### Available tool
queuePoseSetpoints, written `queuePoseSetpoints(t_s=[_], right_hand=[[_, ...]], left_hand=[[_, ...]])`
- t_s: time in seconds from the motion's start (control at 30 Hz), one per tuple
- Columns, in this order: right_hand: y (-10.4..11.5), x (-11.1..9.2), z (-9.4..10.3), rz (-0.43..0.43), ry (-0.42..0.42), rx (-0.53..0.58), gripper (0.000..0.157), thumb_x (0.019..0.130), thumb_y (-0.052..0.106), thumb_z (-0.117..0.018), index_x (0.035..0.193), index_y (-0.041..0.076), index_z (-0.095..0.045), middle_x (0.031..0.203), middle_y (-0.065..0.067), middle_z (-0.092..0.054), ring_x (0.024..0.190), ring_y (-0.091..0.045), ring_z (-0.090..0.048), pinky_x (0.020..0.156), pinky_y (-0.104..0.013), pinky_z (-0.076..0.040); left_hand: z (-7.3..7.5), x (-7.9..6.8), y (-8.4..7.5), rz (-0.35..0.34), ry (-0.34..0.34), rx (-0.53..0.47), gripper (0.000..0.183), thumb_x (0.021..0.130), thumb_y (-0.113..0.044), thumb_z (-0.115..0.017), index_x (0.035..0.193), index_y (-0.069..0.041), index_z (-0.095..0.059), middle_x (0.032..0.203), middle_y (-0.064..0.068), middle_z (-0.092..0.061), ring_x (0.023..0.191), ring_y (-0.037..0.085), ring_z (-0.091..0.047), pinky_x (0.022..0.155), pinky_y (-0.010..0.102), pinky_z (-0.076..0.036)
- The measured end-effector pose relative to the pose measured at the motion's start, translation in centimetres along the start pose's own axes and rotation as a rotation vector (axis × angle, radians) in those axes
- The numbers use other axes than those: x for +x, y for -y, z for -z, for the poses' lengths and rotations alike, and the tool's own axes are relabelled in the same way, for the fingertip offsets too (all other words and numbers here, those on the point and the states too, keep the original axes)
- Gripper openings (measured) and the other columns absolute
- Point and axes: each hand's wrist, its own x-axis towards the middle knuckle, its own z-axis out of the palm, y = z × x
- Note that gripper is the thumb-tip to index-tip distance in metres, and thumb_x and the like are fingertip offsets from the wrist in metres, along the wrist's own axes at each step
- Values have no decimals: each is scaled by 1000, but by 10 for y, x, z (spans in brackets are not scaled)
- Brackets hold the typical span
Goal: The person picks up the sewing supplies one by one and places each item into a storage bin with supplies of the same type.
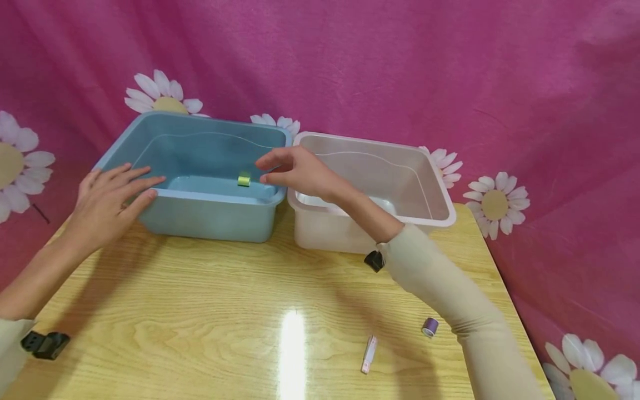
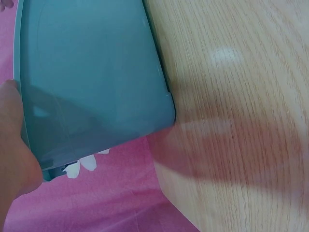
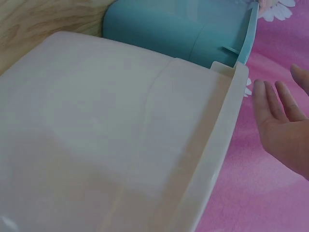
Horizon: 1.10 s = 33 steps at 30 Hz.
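Note:
My left hand (image 1: 112,203) rests on the near left rim of a blue plastic bin (image 1: 210,219), its fingers spread over the edge. In the left wrist view, that hand (image 2: 17,145) lies along the bin's rim. A small yellow-green thread spool (image 1: 243,180) shows inside the blue bin. My right hand (image 1: 300,169) hovers between the blue bin and a pale pink bin (image 1: 330,230), thumb and fingers apart, holding nothing. The right wrist view shows this hand (image 3: 285,121) beyond the pale bin's rim, fingers extended.
On the wooden table (image 1: 200,311), a purple thread spool (image 1: 430,327) stands near my right sleeve. Left of it lies a slim white-and-pink item (image 1: 369,354). The bins stand side by side at the back, before a pink curtain (image 1: 350,66) with daisies.

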Motion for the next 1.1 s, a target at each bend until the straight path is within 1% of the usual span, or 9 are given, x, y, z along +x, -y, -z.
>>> queuePoseSetpoints(t_s=[0.1,0.2,0.33,0.43,0.5,0.67,0.8,0.93,1.1], right_hand=[[-3,-9,4,-34,-2,6,33,93,13,-72,124,5,-68,117,-2,-70,105,-12,-65,91,-25,-49],[-7,-18,8,-56,-15,25,33,92,10,-72,124,3,-69,118,-4,-70,106,-13,-65,92,-27,-49],[-14,-32,15,-43,-38,54,32,91,6,-72,123,-1,-69,119,-11,-70,107,-17,-66,92,-29,-51],[-19,-43,20,-31,-41,63,33,91,4,-71,124,-4,-68,119,-15,-70,107,-18,-67,92,-31,-51],[-21,-50,24,-39,-37,73,34,91,3,-70,124,-6,-67,118,-16,-70,106,-19,-67,92,-31,-52],[-27,-68,31,-76,-45,35,32,89,3,-72,120,-4,-70,116,-16,-71,105,-17,-68,89,-31,-53],[-32,-82,37,-93,-60,-11,29,88,5,-74,116,-3,-73,113,-12,-72,103,-16,-68,86,-30,-53],[-36,-98,43,-112,-69,-25,26,89,5,-74,114,-2,-74,112,-11,-73,101,-17,-69,86,-30,-54],[-41,-117,51,-127,-84,-30,25,89,5,-74,114,-1,-74,116,-13,-71,107,-18,-67,87,-29,-53]], left_hand=[[0,0,1,0,2,0,40,106,-33,-50,136,-11,-62,146,23,-48,141,43,-29,111,67,-1],[-1,-1,1,2,5,-3,40,106,-33,-50,137,-11,-62,147,23,-47,142,44,-29,111,68,-1],[-1,-1,1,2,6,-6,40,105,-33,-50,137,-11,-62,147,23,-47,142,44,-29,111,68,-1],[-1,0,1,-2,6,-7,41,106,-33,-50,137,-11,-62,146,23,-47,141,44,-29,111,68,-1],[-1,0,1,-4,7,-7,41,106,-33,-50,137,-11,-62,146,23,-47,142,44,-29,111,68,-1],[-1,0,1,2,15,-3,40,105,-33,-50,138,-11,-61,147,23,-47,142,43,-29,111,68,-2],[0,0,0,7,19,0,40,106,-33,-50,137,-11,-62,146,23,-47,142,43,-29,111,67,-1],[0,0,0,6,20,1,40,106,-33,-50,138,-11,-61,146,23,-47,142,44,-28,111,67,-1],[0,-1,0,5,18,3,40,106,-33,-50,138,-12,-61,147,23,-47,142,44,-29,111,68,-1]])
